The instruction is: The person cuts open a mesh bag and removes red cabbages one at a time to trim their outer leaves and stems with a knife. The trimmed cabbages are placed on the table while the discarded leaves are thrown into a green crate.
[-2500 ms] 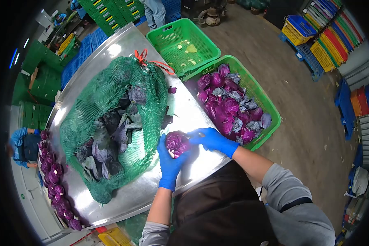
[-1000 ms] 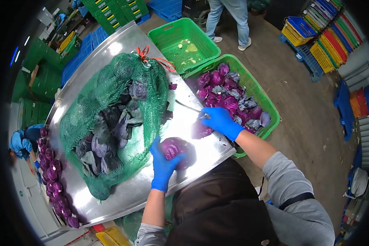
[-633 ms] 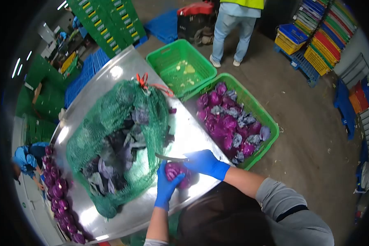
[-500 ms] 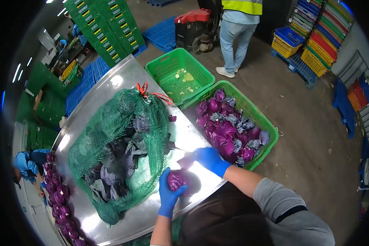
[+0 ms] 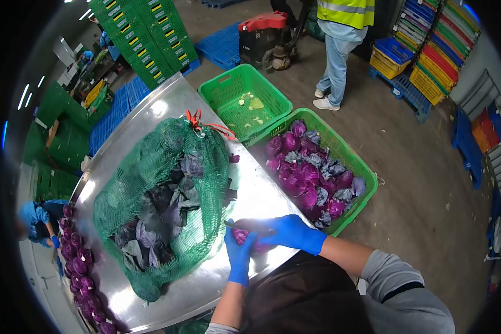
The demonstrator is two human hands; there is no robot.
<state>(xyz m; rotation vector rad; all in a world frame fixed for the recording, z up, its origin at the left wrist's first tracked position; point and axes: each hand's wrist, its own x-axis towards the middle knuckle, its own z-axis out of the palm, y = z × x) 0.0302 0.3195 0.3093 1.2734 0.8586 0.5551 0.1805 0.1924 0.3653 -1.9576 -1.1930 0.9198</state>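
In my left hand (image 5: 239,257), gloved in blue, is a small purple cabbage (image 5: 240,236), held over the metal table's near edge. My right hand (image 5: 294,232), also gloved in blue, is closed at the cabbage's right side. From it a dark, blurred knife blade (image 5: 250,224) reaches left across the cabbage's top; its handle is hidden. Left of my hands, a green net bag (image 5: 117,192) with a red tie lies open on the metal table (image 5: 261,192), dark purple leaves inside. A green crate (image 5: 363,206) full of purple cabbages stands to the right.
Another green crate (image 5: 273,100) holds a few leaf scraps beyond the table. A row of purple cabbages (image 5: 79,266) lines the left edge, near a co-worker in blue (image 5: 33,220). A person in a yellow vest (image 5: 345,14) stands beside a red-and-black machine (image 5: 261,42).
My right hand has come down beside the cabbage, bringing the blade across it. My left hand has shifted slightly right. The person in the vest has moved right.
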